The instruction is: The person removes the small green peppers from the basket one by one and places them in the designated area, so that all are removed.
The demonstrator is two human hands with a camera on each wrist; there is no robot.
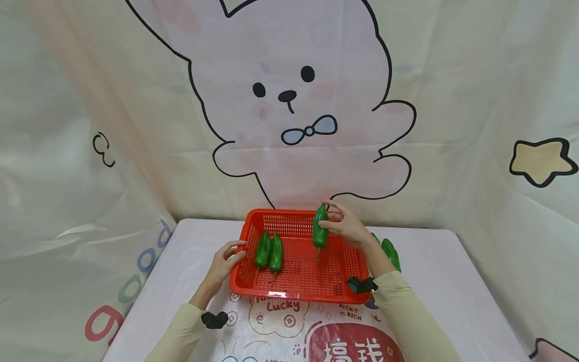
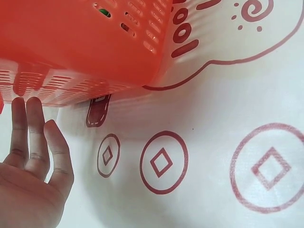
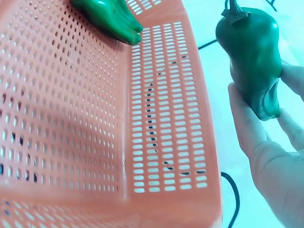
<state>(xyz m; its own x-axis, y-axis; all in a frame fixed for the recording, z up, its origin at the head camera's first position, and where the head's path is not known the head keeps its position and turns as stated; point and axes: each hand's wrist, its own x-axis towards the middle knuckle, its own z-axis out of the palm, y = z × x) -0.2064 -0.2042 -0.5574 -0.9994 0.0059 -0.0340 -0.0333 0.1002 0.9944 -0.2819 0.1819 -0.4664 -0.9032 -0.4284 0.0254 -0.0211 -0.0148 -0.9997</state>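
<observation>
My right hand pinches a green pepper between thumb and fingers, above the right part of a red plastic basket. In the right wrist view that pepper has its stem at the top, with the fingers around its lower end. Two more green peppers lie side by side inside the basket at its left. My left hand is at the basket's left rim, fingertips against it. The left wrist view shows straight fingers by the basket wall; the thumb is out of sight there.
More green peppers lie on the table to the right of the basket, partly behind my right forearm. The white table cover carries red printed drawings. A curtain with a cartoon animal hangs behind the table.
</observation>
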